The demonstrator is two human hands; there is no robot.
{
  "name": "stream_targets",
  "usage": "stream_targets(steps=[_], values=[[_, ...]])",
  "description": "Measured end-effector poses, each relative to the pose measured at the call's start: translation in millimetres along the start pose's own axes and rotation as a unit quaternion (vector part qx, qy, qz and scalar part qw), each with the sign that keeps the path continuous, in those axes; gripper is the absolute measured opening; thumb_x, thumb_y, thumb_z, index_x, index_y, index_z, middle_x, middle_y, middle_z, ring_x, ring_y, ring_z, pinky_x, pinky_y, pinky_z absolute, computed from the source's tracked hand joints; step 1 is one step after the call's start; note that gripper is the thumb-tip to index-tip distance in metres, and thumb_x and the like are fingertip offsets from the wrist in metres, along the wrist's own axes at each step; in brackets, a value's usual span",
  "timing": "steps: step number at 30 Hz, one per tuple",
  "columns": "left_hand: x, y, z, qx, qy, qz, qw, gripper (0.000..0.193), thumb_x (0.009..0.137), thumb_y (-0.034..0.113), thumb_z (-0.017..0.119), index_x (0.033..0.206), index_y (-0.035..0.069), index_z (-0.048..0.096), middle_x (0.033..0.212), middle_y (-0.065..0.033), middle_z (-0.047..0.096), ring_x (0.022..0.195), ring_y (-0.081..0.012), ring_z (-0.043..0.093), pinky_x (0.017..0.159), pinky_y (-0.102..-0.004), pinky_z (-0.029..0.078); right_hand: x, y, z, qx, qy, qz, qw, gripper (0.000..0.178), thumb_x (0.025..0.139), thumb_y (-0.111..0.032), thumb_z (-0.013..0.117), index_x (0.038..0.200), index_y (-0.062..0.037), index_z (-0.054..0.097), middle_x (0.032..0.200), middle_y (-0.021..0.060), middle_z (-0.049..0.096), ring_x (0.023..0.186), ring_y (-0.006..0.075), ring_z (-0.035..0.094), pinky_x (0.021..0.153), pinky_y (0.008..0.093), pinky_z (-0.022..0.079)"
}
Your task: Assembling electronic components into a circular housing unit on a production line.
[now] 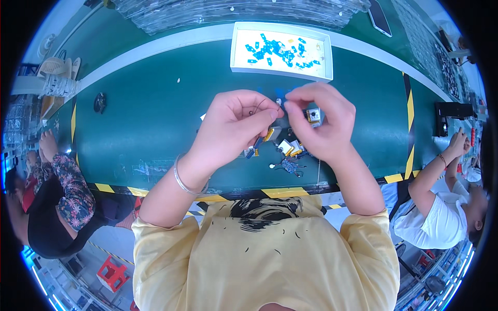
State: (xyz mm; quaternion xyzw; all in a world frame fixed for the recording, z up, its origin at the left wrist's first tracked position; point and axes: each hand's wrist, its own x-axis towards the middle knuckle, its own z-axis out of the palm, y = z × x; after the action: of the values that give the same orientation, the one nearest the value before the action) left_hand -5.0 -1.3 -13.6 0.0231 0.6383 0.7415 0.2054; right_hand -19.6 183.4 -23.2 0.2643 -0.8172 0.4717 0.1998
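Observation:
My left hand (233, 124) is closed, thumb against fingers, on a small part with thin dark wires that stick out past the fingertips. A little silver-white tip (278, 101) of it shows between my two hands. My right hand (327, 122) is curled in a pinch just right of that tip; whatever lies between its thumb and forefinger is too small to make out. Below the hands lie several small silver packs (285, 147) with yellow tape and a bunch of thin-wired pieces (291, 166). Another silver pack (313, 115) shows beside my right palm.
Beyond my hands a white tray (237, 69) holds many small blue pieces (275, 47). Clear plastic trays (233, 13) and a phone (380, 18) lie at the back. A small black object (99, 103) sits on the green table (140, 119). Other people work at both sides.

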Motion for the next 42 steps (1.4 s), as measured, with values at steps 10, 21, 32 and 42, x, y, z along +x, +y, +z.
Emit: stream_targets(steps=[10,21,32,42], values=[[2,-6,1,0.01,-0.03,-0.026,0.999,0.007,0.088,0.005,0.06,0.089,-0.001,0.065,0.069,-0.0028,0.06,0.049,-0.0029,0.047,0.042,-0.0182,0.036,5,13,-7,-0.058,0.038,0.038,0.997,0.012,0.069,0.001,0.069,0.078,-0.0048,0.063,0.071,0.0034,0.061,0.059,0.0125,0.06,0.055,0.0246,0.049],[3,-4,-7,-0.197,-0.016,-0.034,0.98,0.03,0.093,0.011,0.054,0.119,-0.003,0.056,0.099,-0.0105,0.064,0.086,-0.0163,0.063,0.078,-0.0291,0.051,7,7,-14,-0.108,-0.002,-0.007,0.994,0.027,0.073,-0.013,0.073,0.098,-0.0052,0.065,0.091,0.0113,0.066,0.084,0.0285,0.062,0.075,0.0391,0.05],[-28,22,-149,0.518,0.375,0.152,0.754,0.032,0.085,0.027,0.062,0.102,0.0,0.067,0.099,-0.0208,0.067,0.091,-0.0354,0.065,0.079,-0.0411,0.052,-14,-6,-17,0.069,-0.001,0.093,0.993,0.014,0.075,0.008,0.062,0.087,0.0017,0.057,0.086,0.0113,0.063,0.076,0.0174,0.061,0.075,0.0282,0.049],[-37,-18,-276,0.511,0.459,0.031,0.726,0.02,0.077,0.014,0.068,0.092,0.003,0.063,0.092,-0.0182,0.066,0.089,-0.0334,0.063,0.079,-0.0395,0.049,-11,-22,-11,0.211,-0.034,0.178,0.961,0.012,0.08,0.009,0.065,0.091,0.0036,0.064,0.087,0.0099,0.069,0.082,0.0146,0.066,0.075,0.0251,0.051]])
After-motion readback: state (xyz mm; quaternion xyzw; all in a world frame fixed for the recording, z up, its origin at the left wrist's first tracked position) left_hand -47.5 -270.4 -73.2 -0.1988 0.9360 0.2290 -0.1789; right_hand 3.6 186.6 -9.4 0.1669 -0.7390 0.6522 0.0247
